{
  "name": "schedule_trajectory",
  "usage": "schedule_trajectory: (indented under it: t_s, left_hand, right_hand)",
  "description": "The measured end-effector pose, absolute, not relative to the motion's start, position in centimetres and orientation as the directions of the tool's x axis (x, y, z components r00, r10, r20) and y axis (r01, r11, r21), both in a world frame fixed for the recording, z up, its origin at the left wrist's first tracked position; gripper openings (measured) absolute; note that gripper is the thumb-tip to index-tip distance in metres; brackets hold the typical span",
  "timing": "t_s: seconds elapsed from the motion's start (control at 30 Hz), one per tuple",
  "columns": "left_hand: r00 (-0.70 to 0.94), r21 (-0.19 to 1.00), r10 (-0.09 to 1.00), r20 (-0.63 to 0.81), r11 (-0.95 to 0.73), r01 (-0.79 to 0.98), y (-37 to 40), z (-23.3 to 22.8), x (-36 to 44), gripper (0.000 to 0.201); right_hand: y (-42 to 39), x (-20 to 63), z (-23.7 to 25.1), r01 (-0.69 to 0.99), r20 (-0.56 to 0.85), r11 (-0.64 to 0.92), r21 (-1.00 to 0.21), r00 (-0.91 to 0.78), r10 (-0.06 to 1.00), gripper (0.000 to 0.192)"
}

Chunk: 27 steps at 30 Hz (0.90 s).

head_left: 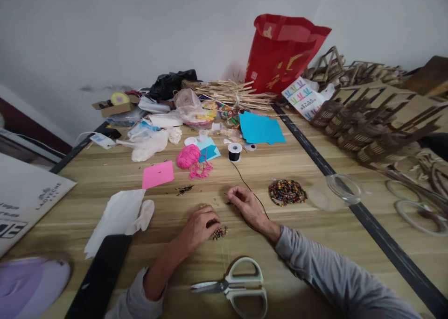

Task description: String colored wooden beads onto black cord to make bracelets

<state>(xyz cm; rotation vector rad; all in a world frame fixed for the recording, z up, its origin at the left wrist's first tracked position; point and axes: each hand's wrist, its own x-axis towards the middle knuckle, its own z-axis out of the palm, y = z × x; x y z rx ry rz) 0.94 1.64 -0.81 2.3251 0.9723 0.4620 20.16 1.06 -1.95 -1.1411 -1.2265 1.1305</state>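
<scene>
My left hand (201, 226) rests low over the table with its fingers curled together; whatever they hold is hidden. Beside it lies a small pile of loose, multicoloured beads (220, 234). Thumb and forefinger of my right hand (247, 208) are pinched, with a dark bit of cord at their tips. Black cord (250, 187) runs from its spool (234, 152) towards me and passes under my right wrist. Strung colourful beads (287, 192) lie heaped to the right of that hand. Nearest me is a pair of scissors (231, 285) with pale handles.
Short black pieces (184, 189), pink paper (158, 174) and pink yarn (189, 156) lie left of centre. A black phone-like slab (100, 277) is at front left. A clear round lid (345, 189) and woven baskets (371, 132) stand right; a red bag (280, 53) is behind.
</scene>
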Motion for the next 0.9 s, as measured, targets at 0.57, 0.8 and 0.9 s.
schedule_trajectory:
  t_s: [0.57, 0.8, 0.9]
  left_hand:
    - [0.480, 0.921, 0.875, -0.062, -0.135, 0.366, 3.0, -1.2, 1.3, 0.011]
    - [0.413, 0.982, 0.895, -0.168, 0.112, 0.154, 4.5, -1.9, 1.4, 0.019]
    - [0.448, 0.980, 0.873, -0.194, 0.146, 0.138, 4.6, -1.4, 1.2, 0.021]
  right_hand:
    - [0.2, 19.8, -2.1, 0.265, 0.262, 0.274, -0.924, -0.082, 0.962, 0.016]
    - [-0.1, 19.8, -1.6, 0.338, 0.391, 0.425, -0.840, -0.166, 0.905, 0.016]
    - [-0.1, 19.7, -1.6, 0.359, 0.420, 0.462, -0.811, -0.194, 0.887, 0.017]
